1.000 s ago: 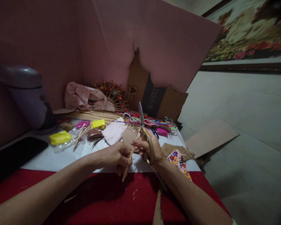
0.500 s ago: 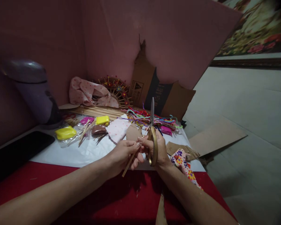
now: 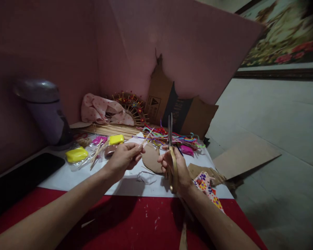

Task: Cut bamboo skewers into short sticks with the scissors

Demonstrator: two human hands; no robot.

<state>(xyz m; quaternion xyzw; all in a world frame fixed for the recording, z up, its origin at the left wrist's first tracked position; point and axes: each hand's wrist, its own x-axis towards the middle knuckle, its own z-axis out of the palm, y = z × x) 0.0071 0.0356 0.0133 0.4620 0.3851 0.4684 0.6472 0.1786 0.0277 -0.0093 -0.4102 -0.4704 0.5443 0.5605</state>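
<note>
My left hand (image 3: 125, 156) is closed, pinching a thin wooden stick (image 3: 148, 136) that points up and to the right from its fingertips. My right hand (image 3: 182, 172) grips a pair of scissors (image 3: 174, 170) by its gold-coloured handles. The blades point up, with a narrow gap between them. Between and just beyond both hands lies a round piece of cardboard (image 3: 150, 160), partly hidden by my right fingers. A pale scrap (image 3: 88, 223) shows over the red cloth under my left forearm.
Yellow clay packs (image 3: 77, 154), short sticks (image 3: 97, 152) and a black phone (image 3: 39, 170) lie at left, near a purple tumbler (image 3: 45, 114). Behind are long sticks (image 3: 112, 130), pipe cleaners (image 3: 187, 139) and torn cardboard (image 3: 159, 90). Patterned fabric (image 3: 210, 191) is at right.
My hands have come apart: the left moved left and up with the stick, which both hands held together before. More of the round cardboard shows, and the scissor blades have parted slightly.
</note>
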